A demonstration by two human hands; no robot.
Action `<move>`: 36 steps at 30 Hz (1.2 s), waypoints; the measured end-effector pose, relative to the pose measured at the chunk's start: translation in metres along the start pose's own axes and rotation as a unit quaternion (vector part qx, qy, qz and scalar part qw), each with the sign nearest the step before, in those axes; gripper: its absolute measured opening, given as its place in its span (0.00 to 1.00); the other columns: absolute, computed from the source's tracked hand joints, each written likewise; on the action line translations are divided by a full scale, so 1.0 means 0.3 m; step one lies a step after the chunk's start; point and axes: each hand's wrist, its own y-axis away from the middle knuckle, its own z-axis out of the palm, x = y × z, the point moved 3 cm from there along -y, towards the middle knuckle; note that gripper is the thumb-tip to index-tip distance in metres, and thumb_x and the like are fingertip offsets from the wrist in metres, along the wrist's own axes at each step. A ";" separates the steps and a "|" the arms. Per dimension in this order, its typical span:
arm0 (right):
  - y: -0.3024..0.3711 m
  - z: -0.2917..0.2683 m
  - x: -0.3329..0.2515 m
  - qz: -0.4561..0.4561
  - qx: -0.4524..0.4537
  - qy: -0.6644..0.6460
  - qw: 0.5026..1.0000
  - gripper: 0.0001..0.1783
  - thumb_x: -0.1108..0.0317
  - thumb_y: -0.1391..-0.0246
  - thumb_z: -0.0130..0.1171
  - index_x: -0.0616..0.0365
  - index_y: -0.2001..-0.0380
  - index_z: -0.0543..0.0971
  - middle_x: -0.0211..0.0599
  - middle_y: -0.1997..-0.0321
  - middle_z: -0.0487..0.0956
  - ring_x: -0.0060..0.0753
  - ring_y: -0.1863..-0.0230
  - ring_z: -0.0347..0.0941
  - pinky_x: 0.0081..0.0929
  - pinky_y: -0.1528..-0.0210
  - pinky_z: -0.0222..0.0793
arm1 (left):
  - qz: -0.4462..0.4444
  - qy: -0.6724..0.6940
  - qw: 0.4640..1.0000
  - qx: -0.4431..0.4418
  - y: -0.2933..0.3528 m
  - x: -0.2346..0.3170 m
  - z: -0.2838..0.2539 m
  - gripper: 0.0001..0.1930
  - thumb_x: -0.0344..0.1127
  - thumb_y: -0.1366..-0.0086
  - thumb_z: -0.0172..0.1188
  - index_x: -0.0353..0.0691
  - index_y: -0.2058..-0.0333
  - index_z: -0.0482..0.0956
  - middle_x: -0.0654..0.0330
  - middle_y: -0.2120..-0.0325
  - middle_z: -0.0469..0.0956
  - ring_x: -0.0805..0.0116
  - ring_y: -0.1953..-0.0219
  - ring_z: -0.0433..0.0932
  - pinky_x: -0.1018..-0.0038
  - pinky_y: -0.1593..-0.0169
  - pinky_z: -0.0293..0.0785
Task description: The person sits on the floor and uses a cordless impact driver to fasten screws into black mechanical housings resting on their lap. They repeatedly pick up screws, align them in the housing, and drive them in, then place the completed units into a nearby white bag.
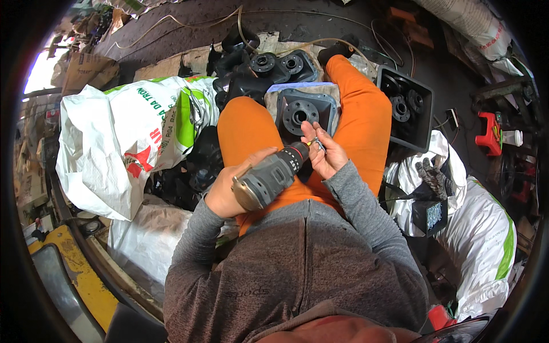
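Observation:
My left hand [220,191] is wrapped round a grey and black cordless drill [264,178], whose nose points up and to the right. My right hand [331,157] lies palm up at the drill's tip, with small silvery screws [319,145] held in its fingers. A bit with a yellow band sits against these fingers; whether a screw is on it I cannot tell. Just beyond the hands, a square black housing [325,104] with a round, holed flange [299,116] rests between my orange-clad knees, on a cloth-covered support [273,98].
More black housings [269,68] are heaped beyond my left knee. A black crate [420,134] with similar parts stands at the right, near a small box of screws [434,215] and a dark glove [434,177]. White sacks [108,137] flank me; a hose [320,41] crosses the far floor.

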 end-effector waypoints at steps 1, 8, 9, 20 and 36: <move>0.004 0.002 0.003 0.002 0.012 0.025 1.000 0.14 0.69 0.36 0.49 0.59 0.48 0.69 0.41 0.43 0.74 0.35 0.41 0.71 0.32 0.43 0.73 | -0.017 0.010 1.000 -0.020 0.004 0.011 -0.006 0.36 0.38 0.48 0.70 0.39 0.41 0.67 0.55 0.49 0.76 0.59 0.53 0.80 0.70 0.50 0.75; 0.011 0.029 0.015 -0.002 -0.015 0.055 0.998 0.19 0.65 0.34 0.46 0.61 0.42 0.66 0.39 0.44 0.74 0.36 0.41 0.70 0.35 0.44 0.74 | 0.000 -0.014 1.000 0.005 0.002 -0.027 -0.007 0.34 0.37 0.48 0.69 0.42 0.42 0.69 0.53 0.47 0.74 0.57 0.51 0.79 0.69 0.49 0.75; 0.011 0.023 0.017 -0.008 -0.002 0.059 0.998 0.19 0.65 0.33 0.45 0.60 0.42 0.66 0.38 0.46 0.75 0.35 0.42 0.71 0.34 0.45 0.75 | 0.038 -0.047 0.998 0.025 0.004 -0.038 -0.006 0.32 0.37 0.48 0.69 0.42 0.43 0.70 0.52 0.47 0.74 0.57 0.50 0.78 0.69 0.48 0.75; -0.059 -0.071 -0.080 -0.194 0.230 0.275 0.913 0.18 0.64 0.36 0.51 0.58 0.46 0.73 0.19 0.75 0.62 0.13 0.82 0.53 0.15 0.80 0.58 | -0.091 0.020 0.994 0.052 -0.036 -0.123 -0.079 0.29 0.31 0.50 0.70 0.38 0.47 0.73 0.52 0.49 0.75 0.57 0.49 0.77 0.69 0.46 0.71; -0.195 -0.126 -0.096 -0.125 0.254 0.559 0.779 0.16 0.60 0.45 0.64 0.64 0.65 0.79 0.32 0.70 0.79 0.22 0.68 0.71 0.21 0.63 0.68 | -0.128 -0.038 0.989 -0.062 -0.206 -0.199 -0.106 0.29 0.34 0.47 0.66 0.38 0.45 0.71 0.50 0.55 0.79 0.53 0.55 0.79 0.68 0.51 0.75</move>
